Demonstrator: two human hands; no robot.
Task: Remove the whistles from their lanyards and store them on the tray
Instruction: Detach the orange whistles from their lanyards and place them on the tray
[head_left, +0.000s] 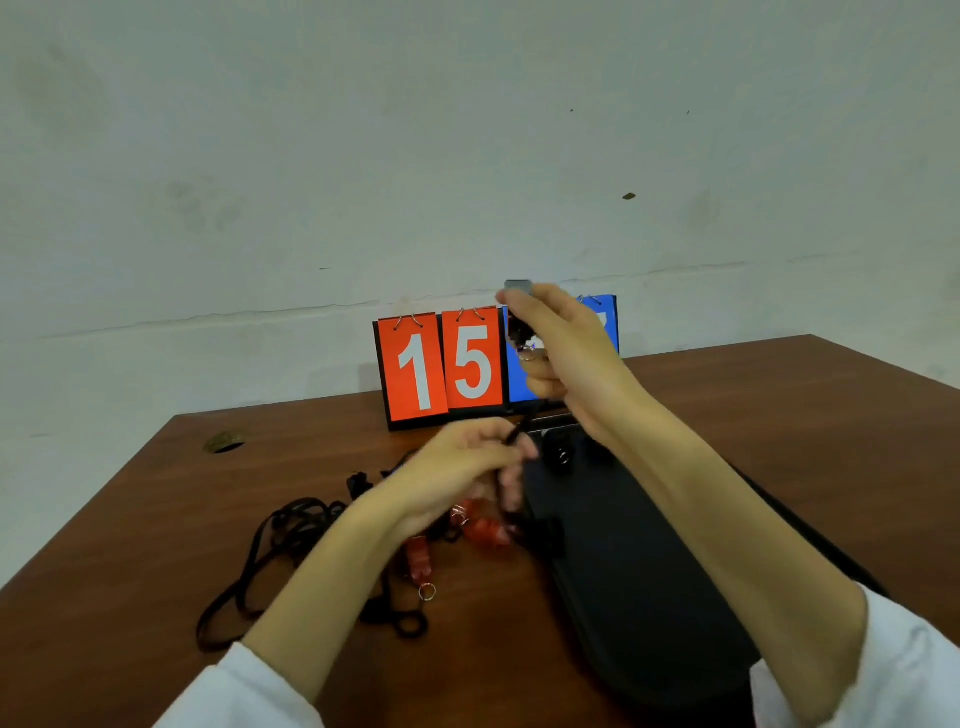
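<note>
**A snagged ring could be sending the whistle flying**

On the counter (130, 519), the black tray (623, 571) is lying just right of the tangled lanyards (270, 540). The right hand (566, 353) is pinching a black whistle (517, 325) above the tray's far end, and the left hand (457, 467) is pinching a cord (514, 434) below it. If the split ring (526, 356) is still catching, a hard tug risks flinging the whistle past the tray.
</note>
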